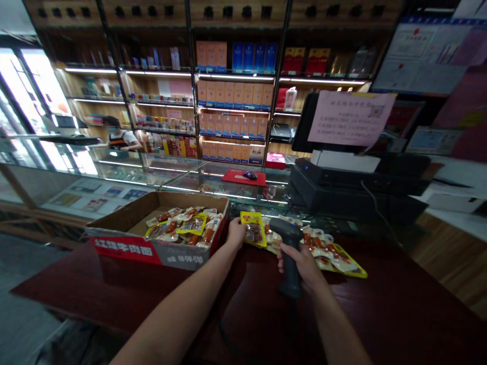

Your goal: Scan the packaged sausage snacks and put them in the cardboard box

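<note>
My right hand [299, 261] is wrapped round the grip of a dark handheld barcode scanner [289, 235], its head tilted toward the left. In my left hand [236, 232] is the edge of a yellow snack packet [253, 229], held upright just left of the scanner head. Behind and right of the scanner lies a spread of packaged sausages [323, 248] on the dark red table. Left of my left hand stands an open cardboard box [171, 256] with more sausage packets [207, 230] and yellow packets [193, 223] inside.
A glass display counter [178, 175] runs behind the table, with a computer mouse [249, 175] on a red mat. At right stands a monitor [304, 124] with a pink notice [348, 119], above a black cash drawer [323, 192]. A person [119, 137] is behind the far counter.
</note>
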